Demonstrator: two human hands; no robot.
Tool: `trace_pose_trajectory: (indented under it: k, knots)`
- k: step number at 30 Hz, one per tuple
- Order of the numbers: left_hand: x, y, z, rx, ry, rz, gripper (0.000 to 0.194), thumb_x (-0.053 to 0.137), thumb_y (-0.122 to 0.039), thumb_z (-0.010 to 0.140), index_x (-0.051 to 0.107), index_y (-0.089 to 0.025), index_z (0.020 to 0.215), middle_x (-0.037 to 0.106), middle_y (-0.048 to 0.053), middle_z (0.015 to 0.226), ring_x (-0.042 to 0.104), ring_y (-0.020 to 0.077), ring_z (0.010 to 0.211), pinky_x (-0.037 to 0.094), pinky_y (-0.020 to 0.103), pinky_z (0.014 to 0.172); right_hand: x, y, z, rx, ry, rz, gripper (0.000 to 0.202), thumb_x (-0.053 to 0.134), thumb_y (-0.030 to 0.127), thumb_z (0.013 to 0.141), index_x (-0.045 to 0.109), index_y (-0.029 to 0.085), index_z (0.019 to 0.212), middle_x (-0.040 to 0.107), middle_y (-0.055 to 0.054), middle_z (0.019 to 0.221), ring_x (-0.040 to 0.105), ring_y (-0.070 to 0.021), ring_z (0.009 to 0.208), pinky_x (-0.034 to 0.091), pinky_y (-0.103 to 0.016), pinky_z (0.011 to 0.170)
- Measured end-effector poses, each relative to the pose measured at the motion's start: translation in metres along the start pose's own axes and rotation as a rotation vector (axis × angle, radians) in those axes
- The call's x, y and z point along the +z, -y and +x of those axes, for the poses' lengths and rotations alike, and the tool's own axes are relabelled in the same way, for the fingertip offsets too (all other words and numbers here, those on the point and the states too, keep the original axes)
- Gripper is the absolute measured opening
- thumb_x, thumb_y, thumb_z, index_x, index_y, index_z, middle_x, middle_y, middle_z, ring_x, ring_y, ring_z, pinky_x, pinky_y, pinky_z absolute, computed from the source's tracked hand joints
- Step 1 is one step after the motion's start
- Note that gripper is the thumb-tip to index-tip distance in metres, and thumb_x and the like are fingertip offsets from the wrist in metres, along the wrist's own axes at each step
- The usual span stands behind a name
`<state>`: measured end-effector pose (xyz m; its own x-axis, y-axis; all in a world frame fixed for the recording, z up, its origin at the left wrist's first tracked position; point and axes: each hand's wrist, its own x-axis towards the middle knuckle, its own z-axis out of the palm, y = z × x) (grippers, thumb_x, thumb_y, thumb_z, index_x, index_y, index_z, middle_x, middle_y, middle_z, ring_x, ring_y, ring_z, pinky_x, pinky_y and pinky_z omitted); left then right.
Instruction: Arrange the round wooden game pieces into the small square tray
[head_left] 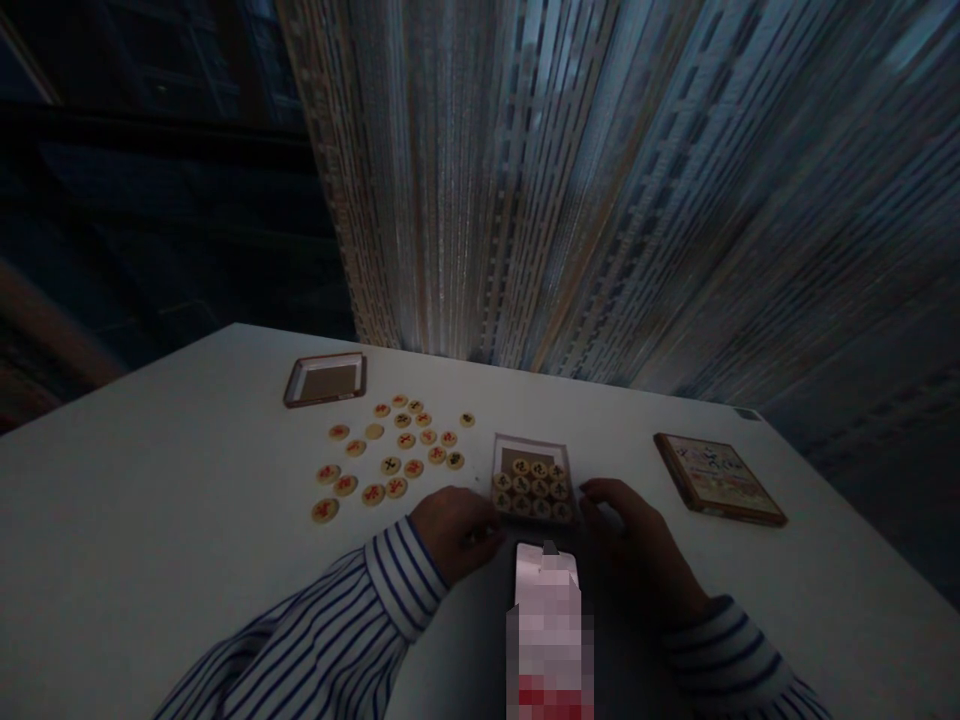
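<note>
A small clear-walled tray holds rows of round Chinese chess pieces with dark characters, its far part bare. My left hand rests by the tray's near left corner with fingers curled together; what they hold, if anything, is hidden. On the tray's other side, my right hand has its index finger at the right edge, the thumb apart from it and nothing visible between. Left of the tray lie loose Chinese chess pieces, many with red characters, a few dark, one blank side up.
A phone, partly pixelated, lies in front of the tray. At the back left is a brown-rimmed shallow box part. A flat box with a printed cover lies right on the white table. A string curtain hangs behind.
</note>
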<state>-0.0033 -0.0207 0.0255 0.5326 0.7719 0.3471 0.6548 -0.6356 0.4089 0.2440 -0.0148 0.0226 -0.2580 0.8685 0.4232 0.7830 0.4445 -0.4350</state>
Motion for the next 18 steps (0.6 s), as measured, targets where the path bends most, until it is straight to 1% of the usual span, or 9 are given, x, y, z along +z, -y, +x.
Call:
trace_pose_trajectory:
  k: [5,8,11,15,18]
  knots:
    - [0.004,0.006,0.001,0.027,-0.05,0.001,0.008,0.054,-0.02,0.073,0.061,-0.017,0.075,0.062,0.002,0.063,0.056,0.0152,0.061,0.041,0.027,0.06,0.002,-0.003,0.0,-0.043,-0.022,-0.019,0.013,0.043,0.028,0.083,0.054,0.02,0.083,0.063,-0.008,0.089,0.06,-0.0199,0.081,0.05,-0.035,0.069]
    - [0.007,0.013,0.002,0.053,-0.114,-0.011,0.007,0.054,-0.02,0.072,0.061,-0.018,0.074,0.062,0.003,0.066,0.056,0.0162,0.064,0.042,0.029,0.06,0.003,-0.003,-0.001,-0.079,-0.039,-0.024,0.012,0.044,0.027,0.082,0.054,0.02,0.084,0.063,-0.009,0.091,0.06,-0.0202,0.082,0.05,-0.036,0.069]
    - [0.008,0.018,0.003,0.042,-0.171,-0.021,0.006,0.056,-0.021,0.072,0.061,-0.018,0.074,0.062,0.003,0.069,0.056,0.0172,0.068,0.043,0.03,0.062,0.004,-0.004,-0.001,-0.107,-0.053,-0.03,0.011,0.045,0.027,0.082,0.054,0.02,0.083,0.063,-0.009,0.092,0.06,-0.0208,0.084,0.05,-0.037,0.07]
    - [0.007,0.023,0.003,0.04,-0.21,-0.015,0.008,0.054,-0.023,0.074,0.061,-0.019,0.076,0.062,0.004,0.074,0.057,0.0181,0.074,0.045,0.032,0.066,0.006,-0.007,-0.001,-0.138,-0.058,-0.041,0.009,0.046,0.026,0.082,0.054,0.02,0.081,0.063,-0.009,0.092,0.06,-0.0208,0.084,0.05,-0.037,0.069]
    - [0.006,0.03,0.003,0.033,-0.264,0.041,0.011,0.057,-0.024,0.073,0.061,-0.019,0.081,0.063,0.006,0.084,0.057,0.0202,0.08,0.046,0.035,0.07,0.006,-0.007,-0.001,-0.159,-0.091,-0.052,0.01,0.046,0.026,0.082,0.054,0.02,0.082,0.063,-0.01,0.093,0.059,-0.021,0.087,0.05,-0.037,0.071]
